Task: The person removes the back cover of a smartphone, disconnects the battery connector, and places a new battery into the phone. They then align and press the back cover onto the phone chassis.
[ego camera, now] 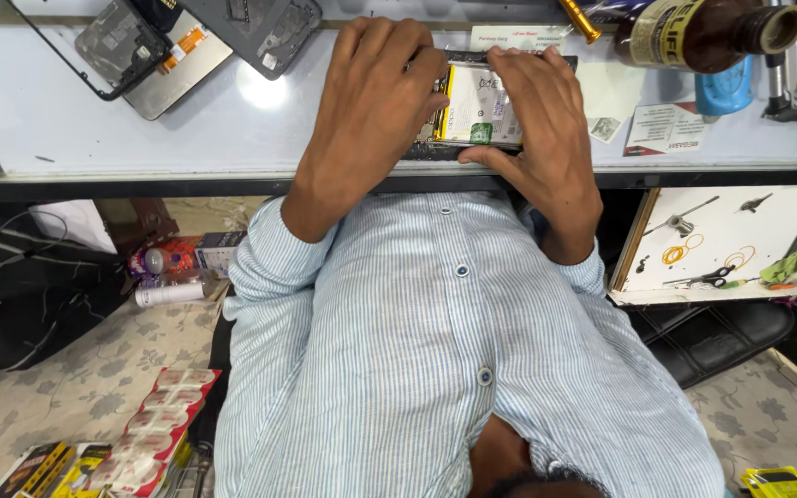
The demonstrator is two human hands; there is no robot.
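Opened phone [481, 111] lies flat on white counter [94, 120], near front edge, directly ahead of wearer's chest, between both hands. Back cover off; white battery w/ yellow edge strip and small green label exposed, dark frame round it.

Left hand [371, 111]: palm down, wrist bent, fingers curled over phone's left side and top edge, pressing on it. Closed round that side; exact grip hidden by knuckles.

Right hand [546, 120]: palm down, fingers spread over right side, thumb hooked under near edge. Clamps phone from right.

Open drawer [638, 249] right of wearer, below counter: holds tweezers, scissors [707, 275], orange rubber bands, green bits.

Counter also carries brown bottle [703, 32] at top right, blue item just beside it, and dismantled phone parts [177, 41] at top left, well apart from the hands.
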